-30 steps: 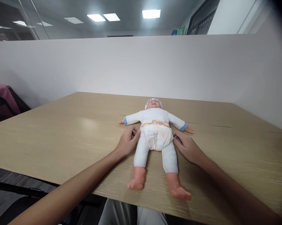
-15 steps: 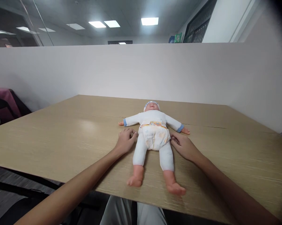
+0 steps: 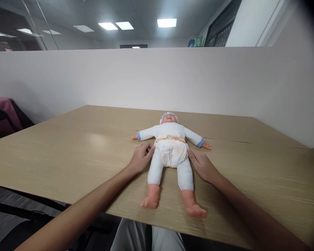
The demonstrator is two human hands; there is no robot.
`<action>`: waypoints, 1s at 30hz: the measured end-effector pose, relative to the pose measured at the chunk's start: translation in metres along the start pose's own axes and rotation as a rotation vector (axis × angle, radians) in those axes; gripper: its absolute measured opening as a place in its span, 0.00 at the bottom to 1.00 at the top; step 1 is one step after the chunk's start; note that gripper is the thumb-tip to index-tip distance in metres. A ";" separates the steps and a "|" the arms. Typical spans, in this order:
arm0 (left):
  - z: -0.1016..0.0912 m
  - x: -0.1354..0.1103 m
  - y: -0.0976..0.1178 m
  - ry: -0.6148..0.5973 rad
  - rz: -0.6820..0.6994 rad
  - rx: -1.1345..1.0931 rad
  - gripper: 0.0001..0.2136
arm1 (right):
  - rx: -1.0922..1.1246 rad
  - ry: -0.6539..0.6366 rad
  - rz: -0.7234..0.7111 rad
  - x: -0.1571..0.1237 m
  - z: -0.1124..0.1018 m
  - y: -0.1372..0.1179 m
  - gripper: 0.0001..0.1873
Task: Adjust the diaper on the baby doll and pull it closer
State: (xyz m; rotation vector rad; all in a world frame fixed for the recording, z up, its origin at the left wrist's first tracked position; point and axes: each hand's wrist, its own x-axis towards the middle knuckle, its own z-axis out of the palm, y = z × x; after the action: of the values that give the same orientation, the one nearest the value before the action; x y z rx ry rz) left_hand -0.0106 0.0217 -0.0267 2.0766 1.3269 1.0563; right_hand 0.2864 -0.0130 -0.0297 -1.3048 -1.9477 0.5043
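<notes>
A baby doll [image 3: 170, 129] in a white suit with blue cuffs and a white headband lies on its back on the wooden table [image 3: 76, 150], feet toward me. Around its hips is a white diaper [image 3: 172, 153] with an orange patterned waistband. My left hand [image 3: 141, 157] is at the diaper's left edge, fingers curled and thumb against the side. At the opposite edge, my right hand [image 3: 201, 163] has thumb and fingers closed on the diaper's side. The fingertips of both hands are partly hidden.
A white partition wall [image 3: 157, 80] rises behind the table and along its right side. To the left sits a pink and black item [image 3: 5, 115], perhaps a bag or draped chair. My legs [image 3: 146, 237] are under the table's front edge.
My right hand has shifted slightly left, its thumb and fingers straightening along the diaper's edge. My left thumb has moved in closer to the diaper. The doll lies as before.
</notes>
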 end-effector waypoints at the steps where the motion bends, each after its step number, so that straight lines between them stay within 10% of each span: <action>1: 0.000 0.000 0.000 0.003 0.003 0.000 0.17 | -0.007 0.007 0.001 0.000 0.000 0.001 0.24; 30: -0.006 0.004 0.000 0.055 -0.048 -0.031 0.15 | 0.259 0.169 0.202 0.008 -0.004 0.012 0.28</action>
State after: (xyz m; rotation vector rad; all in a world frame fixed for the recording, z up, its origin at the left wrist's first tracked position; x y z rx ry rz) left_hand -0.0144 0.0250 -0.0223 1.9965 1.3713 1.1135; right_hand 0.2949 -0.0013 -0.0322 -1.3357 -1.5641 0.6969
